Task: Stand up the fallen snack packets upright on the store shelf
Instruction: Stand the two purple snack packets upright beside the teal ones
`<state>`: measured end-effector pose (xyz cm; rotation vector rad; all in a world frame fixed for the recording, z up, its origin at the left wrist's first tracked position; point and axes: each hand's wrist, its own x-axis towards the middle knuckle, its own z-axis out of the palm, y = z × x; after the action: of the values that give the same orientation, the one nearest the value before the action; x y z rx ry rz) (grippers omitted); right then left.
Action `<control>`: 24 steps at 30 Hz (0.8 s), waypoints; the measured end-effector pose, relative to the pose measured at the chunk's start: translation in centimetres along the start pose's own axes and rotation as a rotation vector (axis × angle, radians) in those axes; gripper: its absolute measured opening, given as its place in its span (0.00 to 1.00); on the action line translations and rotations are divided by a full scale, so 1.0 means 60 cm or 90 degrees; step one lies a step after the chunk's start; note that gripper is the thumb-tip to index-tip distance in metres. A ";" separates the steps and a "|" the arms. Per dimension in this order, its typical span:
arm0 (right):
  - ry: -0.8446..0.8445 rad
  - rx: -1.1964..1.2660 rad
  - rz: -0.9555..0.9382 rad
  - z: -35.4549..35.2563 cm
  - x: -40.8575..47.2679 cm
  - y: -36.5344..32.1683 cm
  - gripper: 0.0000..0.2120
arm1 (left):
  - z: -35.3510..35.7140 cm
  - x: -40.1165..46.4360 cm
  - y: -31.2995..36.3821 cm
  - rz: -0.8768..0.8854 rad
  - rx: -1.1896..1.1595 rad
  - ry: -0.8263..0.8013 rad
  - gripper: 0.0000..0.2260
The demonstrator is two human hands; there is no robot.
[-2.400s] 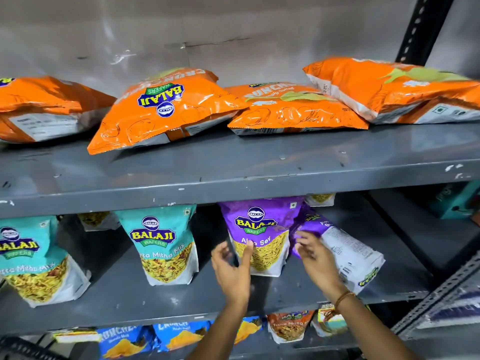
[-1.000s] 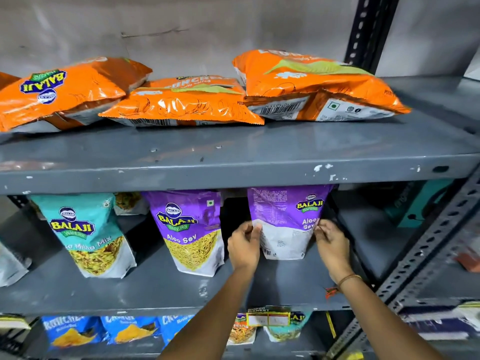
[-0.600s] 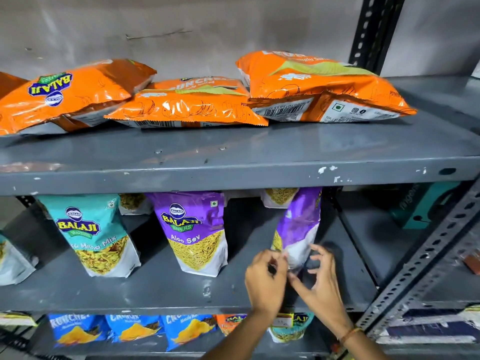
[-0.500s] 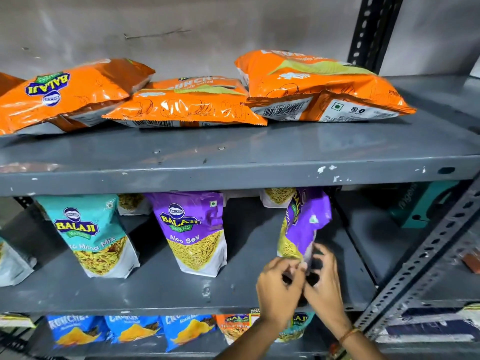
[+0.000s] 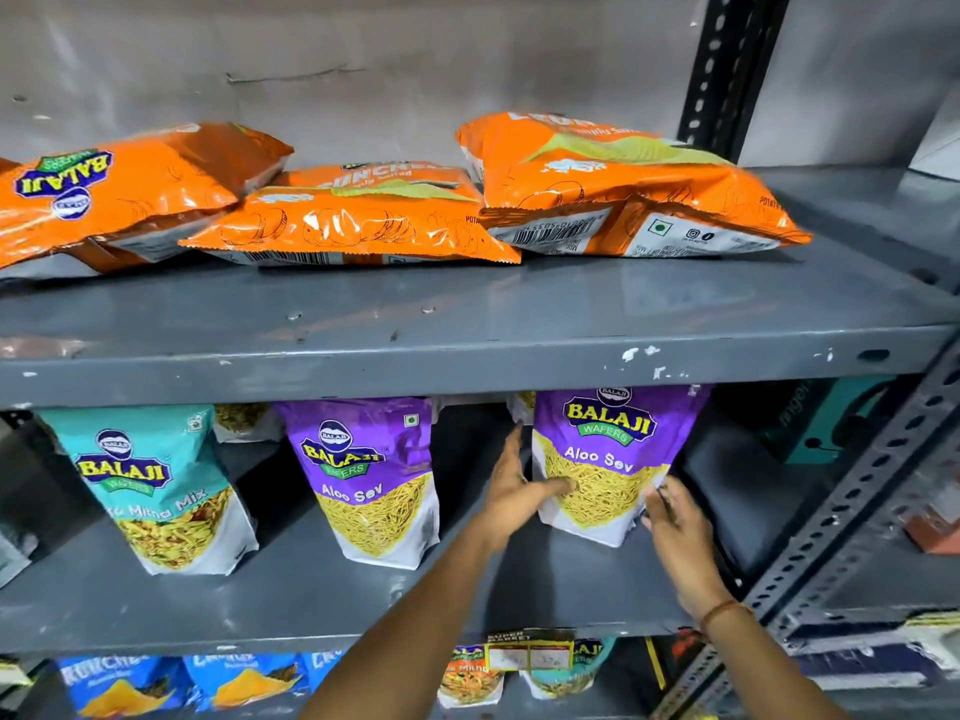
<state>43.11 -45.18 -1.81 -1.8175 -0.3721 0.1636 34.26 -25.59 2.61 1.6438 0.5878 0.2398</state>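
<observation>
A purple Aloo Sev packet stands upright on the grey middle shelf, its front facing me. My left hand grips its left edge, thumb across the lower front and fingers up along the side. Fingers apart, my right hand touches the packet's lower right corner. Another purple Aloo Sev packet and a teal Mix packet stand upright further left. On the top shelf three orange packets lie flat: one at the right, one in the middle, one at the left.
A perforated grey post slants down the right side, close to my right wrist. A teal box sits behind it at the right. Small packets stand at the back of the middle shelf. Blue packets line the bottom shelf.
The right purple packet was edge-on and held by its bottom; it has been turned front-facing and stands upright on the shelf. Both hands have moved out to its sides.
</observation>
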 end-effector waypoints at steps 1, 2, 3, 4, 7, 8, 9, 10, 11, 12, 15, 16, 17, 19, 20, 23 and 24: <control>-0.018 0.017 0.021 0.001 0.010 -0.001 0.10 | -0.002 0.001 0.002 -0.008 -0.001 -0.033 0.46; -0.042 0.065 0.049 0.001 0.016 -0.012 0.08 | -0.001 0.001 0.002 -0.008 0.001 -0.055 0.40; -0.072 0.122 0.084 0.000 0.020 -0.021 0.08 | 0.000 0.000 0.003 -0.006 -0.005 -0.069 0.35; -0.112 0.166 0.116 -0.003 0.020 -0.028 0.11 | 0.002 0.001 0.002 0.001 -0.017 -0.077 0.31; -0.224 0.154 0.118 -0.009 0.015 -0.029 0.23 | 0.004 0.000 -0.006 0.024 -0.046 -0.075 0.28; -0.234 0.133 0.112 -0.008 0.014 -0.025 0.26 | 0.005 0.000 -0.011 0.023 -0.051 -0.070 0.28; -0.234 0.120 0.111 -0.005 0.014 -0.020 0.27 | 0.005 -0.002 -0.015 0.020 -0.049 -0.062 0.27; -0.229 0.117 0.108 -0.002 0.014 -0.018 0.28 | 0.005 -0.004 -0.019 0.016 -0.043 -0.052 0.27; -0.231 0.121 0.107 0.001 0.012 -0.017 0.28 | 0.004 -0.006 -0.025 0.018 -0.040 -0.042 0.26; -0.237 0.123 0.106 0.002 0.008 -0.018 0.29 | 0.003 -0.011 -0.030 0.023 -0.034 -0.036 0.26; -0.253 0.122 0.114 0.000 -0.011 -0.012 0.30 | -0.001 -0.029 -0.048 0.035 -0.042 -0.029 0.27; -0.256 0.122 0.113 0.001 -0.018 -0.012 0.30 | -0.002 -0.036 -0.052 0.036 -0.043 -0.025 0.28; -0.255 0.120 0.116 0.001 -0.023 -0.012 0.30 | -0.003 -0.043 -0.055 0.035 -0.040 -0.018 0.30; -0.255 0.113 0.119 0.000 -0.024 -0.009 0.30 | -0.002 -0.054 -0.059 0.033 -0.040 -0.005 0.33; -0.256 0.114 0.118 0.001 -0.023 -0.007 0.31 | -0.002 -0.057 -0.060 0.030 -0.040 0.003 0.35; -0.254 0.098 0.125 -0.001 -0.027 -0.008 0.33 | 0.003 -0.065 -0.057 0.032 -0.030 0.017 0.32; -0.254 0.098 0.125 -0.001 -0.030 -0.008 0.34 | 0.005 -0.067 -0.057 0.038 -0.018 0.020 0.32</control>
<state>41.38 -45.72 -1.47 -1.6624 -0.4453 0.6803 30.17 -27.67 -0.02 1.6348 0.5575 0.3171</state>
